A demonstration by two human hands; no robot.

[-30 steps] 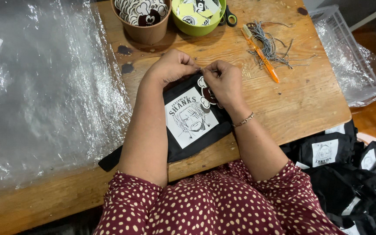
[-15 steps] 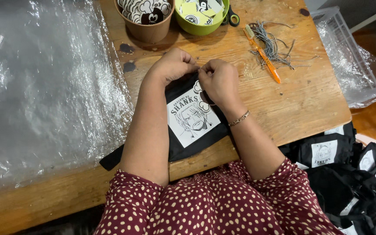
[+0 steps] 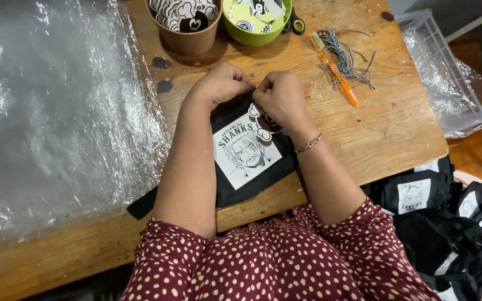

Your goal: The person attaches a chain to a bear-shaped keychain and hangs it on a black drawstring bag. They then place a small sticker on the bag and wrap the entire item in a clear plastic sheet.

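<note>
Resting on the wooden tabletop (image 3: pixel 397 139), a black fabric pouch (image 3: pixel 235 192) with a white printed portrait panel is lying just in front of the person, its near edge hanging slightly over the tabletop's rim. The left hand (image 3: pixel 221 83) and the right hand (image 3: pixel 280 97) are both curling into near fists at the pouch's far edge, knuckles almost touching; each grip is narrow, fingertips pinching at the top of the pouch, where a small round black-and-white tag (image 3: pixel 262 124) is peeking out beneath the right hand. Exactly what the fingertips are pinching is hidden by the knuckles. A thin bracelet (image 3: pixel 309 144) is sitting on the right wrist.

Beyond the hands, a brown paper cup (image 3: pixel 188 39) full of cartoon tags and a green bowl (image 3: pixel 252 38) of yellow tags are standing side by side. To their right, an orange pen (image 3: pixel 336 72) is lying across a tangle of ball chains (image 3: pixel 352 61). Crinkled clear plastic sheeting (image 3: pixel 57 111) is covering the tabletop's left part. A heap of similar black pouches (image 3: pixel 447 223) is lying below the tabletop's right edge.
</note>
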